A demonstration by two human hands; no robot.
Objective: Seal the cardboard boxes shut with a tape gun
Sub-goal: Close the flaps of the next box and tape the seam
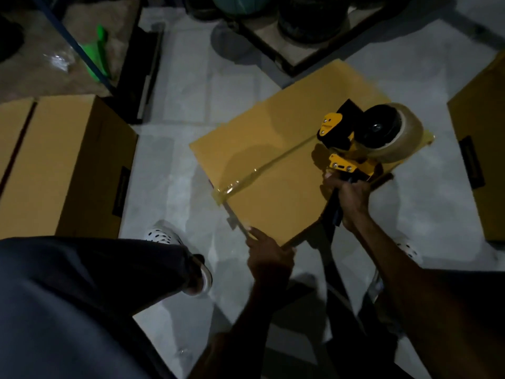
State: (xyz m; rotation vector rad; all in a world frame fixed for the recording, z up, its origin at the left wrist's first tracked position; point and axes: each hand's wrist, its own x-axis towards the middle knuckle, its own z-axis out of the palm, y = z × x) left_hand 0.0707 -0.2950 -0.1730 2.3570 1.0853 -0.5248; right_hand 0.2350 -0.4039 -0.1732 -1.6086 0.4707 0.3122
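- Cardboard box [276, 170] on the floor, seam and tape strip [262, 170] running from its near-left edge to far-right edge.
- Tape gun [363, 138] at the box's far-right end of the seam, clamped in right hand [352, 198].
- Left hand [269, 255] at the box's near corner, index finger extended along the edge, gripping nothing.
- Right hand nearer the seam's end.

- Dark grey trousers [90, 272], loose, cover the leg left of the cardboard box [273, 160].
- White perforated clogs: one [164, 235] left of the box's near corner, the other [408, 251] right of it.
- Both forearms are bare, with no sleeves showing.
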